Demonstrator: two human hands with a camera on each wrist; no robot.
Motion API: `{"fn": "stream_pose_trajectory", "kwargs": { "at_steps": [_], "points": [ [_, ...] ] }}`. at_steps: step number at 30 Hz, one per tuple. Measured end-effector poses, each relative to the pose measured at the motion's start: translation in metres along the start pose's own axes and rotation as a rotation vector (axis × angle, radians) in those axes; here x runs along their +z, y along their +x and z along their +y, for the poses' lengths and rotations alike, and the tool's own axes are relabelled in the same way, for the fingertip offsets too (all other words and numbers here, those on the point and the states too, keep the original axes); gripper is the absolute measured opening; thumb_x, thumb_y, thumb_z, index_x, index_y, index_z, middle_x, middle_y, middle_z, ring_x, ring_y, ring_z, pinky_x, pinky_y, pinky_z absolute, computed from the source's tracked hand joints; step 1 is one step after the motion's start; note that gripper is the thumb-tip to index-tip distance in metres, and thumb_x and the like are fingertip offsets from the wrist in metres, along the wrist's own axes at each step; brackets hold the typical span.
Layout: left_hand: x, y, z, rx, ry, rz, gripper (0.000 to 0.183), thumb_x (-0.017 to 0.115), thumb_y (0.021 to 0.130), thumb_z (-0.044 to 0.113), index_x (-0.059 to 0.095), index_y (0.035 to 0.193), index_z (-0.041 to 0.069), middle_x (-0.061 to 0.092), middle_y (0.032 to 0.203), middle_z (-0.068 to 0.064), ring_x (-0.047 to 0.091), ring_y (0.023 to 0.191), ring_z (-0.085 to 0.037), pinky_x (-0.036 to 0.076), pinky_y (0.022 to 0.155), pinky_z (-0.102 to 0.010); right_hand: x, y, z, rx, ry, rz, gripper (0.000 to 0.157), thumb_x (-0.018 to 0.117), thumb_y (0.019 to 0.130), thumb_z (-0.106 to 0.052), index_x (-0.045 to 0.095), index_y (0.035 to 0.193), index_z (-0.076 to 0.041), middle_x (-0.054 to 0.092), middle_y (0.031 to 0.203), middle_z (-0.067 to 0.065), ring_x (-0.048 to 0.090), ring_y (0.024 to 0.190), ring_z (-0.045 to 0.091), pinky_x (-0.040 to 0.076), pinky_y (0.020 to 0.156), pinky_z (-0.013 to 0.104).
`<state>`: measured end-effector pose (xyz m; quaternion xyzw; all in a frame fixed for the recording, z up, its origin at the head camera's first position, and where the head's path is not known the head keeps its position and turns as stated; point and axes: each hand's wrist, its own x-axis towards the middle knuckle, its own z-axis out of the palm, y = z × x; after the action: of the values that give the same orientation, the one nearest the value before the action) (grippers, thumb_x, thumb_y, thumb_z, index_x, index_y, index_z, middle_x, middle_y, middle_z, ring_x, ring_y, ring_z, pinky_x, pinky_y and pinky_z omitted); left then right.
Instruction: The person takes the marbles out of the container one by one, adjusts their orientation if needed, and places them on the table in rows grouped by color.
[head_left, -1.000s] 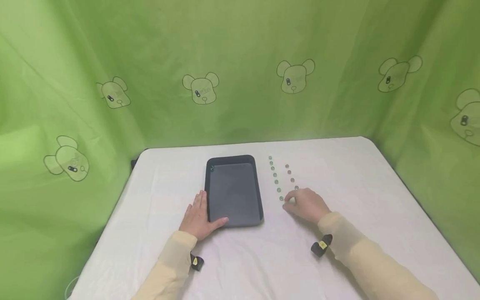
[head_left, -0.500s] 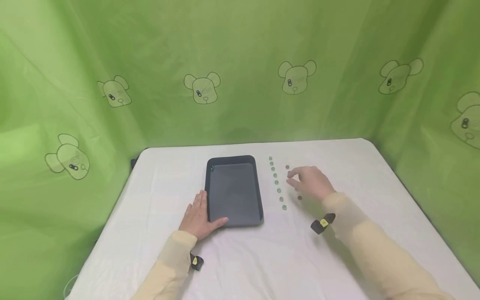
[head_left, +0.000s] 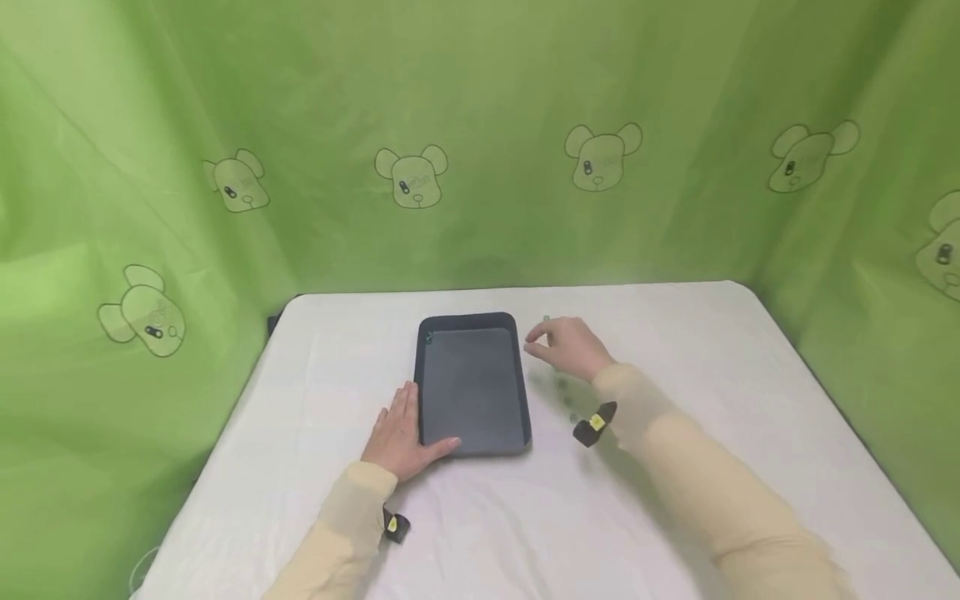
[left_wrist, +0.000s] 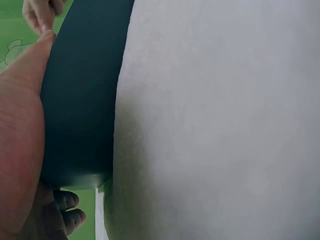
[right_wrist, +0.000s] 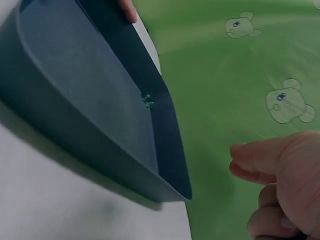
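A dark grey rectangular tray (head_left: 472, 392) lies on the white-covered table. My left hand (head_left: 395, 435) rests against its near left corner, fingers straight along the left side and thumb over the near rim. A few small green translucent bead-like pieces (right_wrist: 147, 100) sit together in the tray's far left corner. My right hand (head_left: 572, 346) hovers just right of the tray's right rim, thumb and forefinger close, with nothing visible between them. Below it runs a row of small round green beads (head_left: 573, 418), mostly covered by the hand and its shadow. A second, brownish row is hidden behind the right hand and forearm.
The white tablecloth (head_left: 300, 392) spreads around the tray. A green curtain (head_left: 480, 242) with mouse-head drawings encloses the table's back and sides. Each wrist wears a black strap-on device (head_left: 595, 423).
My right hand has left the near end of the green row, passed over the brownish row and come left to the tray's edge. One green bead stays at the row's end. My left hand keeps its place.
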<state>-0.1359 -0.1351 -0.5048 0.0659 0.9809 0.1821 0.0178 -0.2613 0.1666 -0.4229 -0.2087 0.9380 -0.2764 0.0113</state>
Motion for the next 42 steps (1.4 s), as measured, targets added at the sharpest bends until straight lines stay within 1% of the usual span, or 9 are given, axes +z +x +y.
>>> {"fn": "stream_pose_trajectory", "kwargs": {
  "at_steps": [3,7,9,15,22,26,30,36,42],
  "points": [
    [-0.001,0.001,0.002,0.006,-0.008,0.003,0.125,0.045,0.072,0.087,0.010,0.153,-0.002,0.014,0.159,-0.018,0.013,0.146,-0.030,0.019,0.116,-0.053,0.012,0.019,-0.003,-0.029,0.008,-0.018,0.023,0.069,0.090,-0.032,0.074,0.104,-0.015,0.058,0.066,-0.001,0.050,0.059,0.015,0.046,0.058,0.038],
    [-0.002,0.001,0.005,-0.003,-0.002,-0.011,0.125,0.046,0.072,0.087,0.009,0.153,-0.002,0.013,0.159,-0.017,0.013,0.146,-0.029,0.019,0.116,-0.052,0.028,0.041,-0.007,-0.042,0.046,-0.041,0.021,0.070,0.089,-0.030,0.074,0.103,-0.015,0.067,0.079,-0.003,0.056,0.066,0.013,0.051,0.065,0.038],
    [-0.001,0.002,0.006,-0.011,0.016,-0.024,0.125,0.044,0.072,0.088,0.008,0.153,0.000,0.013,0.159,-0.016,0.012,0.146,-0.028,0.018,0.117,-0.051,0.036,0.051,-0.010,-0.044,0.068,-0.046,0.021,0.070,0.089,-0.029,0.074,0.103,-0.014,0.069,0.088,-0.003,0.058,0.070,0.013,0.052,0.068,0.034],
    [0.000,0.001,0.007,-0.003,0.023,-0.016,0.124,0.046,0.073,0.086,0.010,0.153,-0.002,0.016,0.158,-0.018,0.015,0.145,-0.031,0.020,0.116,-0.053,0.060,0.074,-0.016,-0.035,0.072,-0.034,0.016,0.069,0.089,-0.031,0.074,0.100,-0.020,0.070,0.093,-0.004,0.060,0.077,0.013,0.051,0.075,0.033],
    [-0.001,0.004,0.006,0.020,0.053,0.005,0.124,0.045,0.074,0.086,0.010,0.153,-0.002,0.017,0.158,-0.019,0.016,0.145,-0.032,0.022,0.115,-0.053,0.083,0.096,-0.030,-0.036,0.041,-0.044,0.017,0.070,0.089,-0.031,0.074,0.101,-0.019,0.071,0.102,-0.003,0.064,0.091,0.014,0.052,0.087,0.035],
    [-0.006,0.006,0.005,0.017,0.054,0.016,0.124,0.045,0.073,0.087,0.010,0.153,-0.002,0.016,0.158,-0.019,0.016,0.145,-0.032,0.021,0.115,-0.053,0.095,0.110,-0.039,-0.013,0.047,-0.065,0.019,0.069,0.090,-0.032,0.074,0.104,-0.019,0.071,0.104,-0.003,0.064,0.091,0.013,0.053,0.085,0.034],
    [-0.004,0.006,0.003,0.009,0.064,0.023,0.125,0.043,0.072,0.088,0.009,0.153,0.000,0.016,0.158,-0.018,0.016,0.145,-0.030,0.020,0.116,-0.052,0.106,0.119,-0.045,-0.001,0.057,-0.092,0.021,0.068,0.090,-0.031,0.073,0.105,-0.019,0.070,0.105,-0.003,0.064,0.091,0.012,0.053,0.084,0.033],
    [0.003,0.002,0.005,0.011,0.039,0.014,0.123,0.044,0.073,0.087,0.008,0.154,0.000,0.015,0.158,-0.018,0.015,0.145,-0.030,0.019,0.116,-0.052,0.125,0.124,-0.047,-0.005,0.024,-0.109,0.024,0.070,0.089,-0.030,0.073,0.110,-0.019,0.069,0.113,-0.002,0.063,0.105,0.016,0.051,0.093,0.035],
    [0.003,-0.003,0.003,-0.004,0.024,0.023,0.123,0.048,0.073,0.085,0.009,0.153,0.000,0.016,0.158,-0.018,0.016,0.145,-0.031,0.019,0.115,-0.053,0.140,0.130,-0.054,-0.060,0.004,-0.118,0.030,0.068,0.089,-0.030,0.071,0.116,-0.019,0.066,0.121,-0.001,0.058,0.117,0.020,0.045,0.102,0.038]
  ]
}}
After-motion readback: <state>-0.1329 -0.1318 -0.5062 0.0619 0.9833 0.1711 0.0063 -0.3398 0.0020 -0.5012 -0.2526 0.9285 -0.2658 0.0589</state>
